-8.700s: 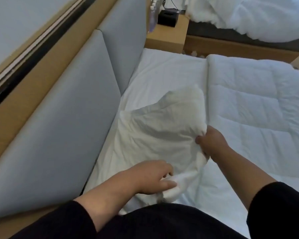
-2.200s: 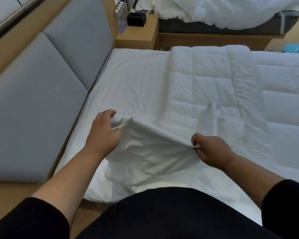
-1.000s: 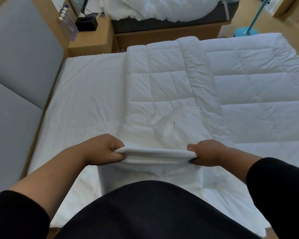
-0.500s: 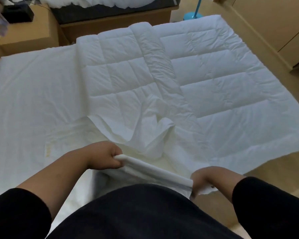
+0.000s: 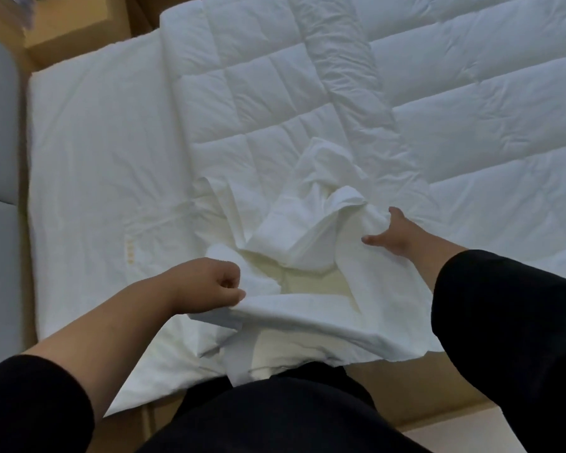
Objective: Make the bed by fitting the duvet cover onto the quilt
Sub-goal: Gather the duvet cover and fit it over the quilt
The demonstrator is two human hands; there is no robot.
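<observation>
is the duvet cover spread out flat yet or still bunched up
Still bunched up: the duvet cover lies in crumpled folds on the quilt, gripped by the left hand and the right hand.

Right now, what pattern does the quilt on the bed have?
Plain white quilt, stitched in rectangular panels; head view.

right hand fingertips hidden in duvet cover; quilt cut off.

bunched duvet cover blocking, flat quilt open
</observation>
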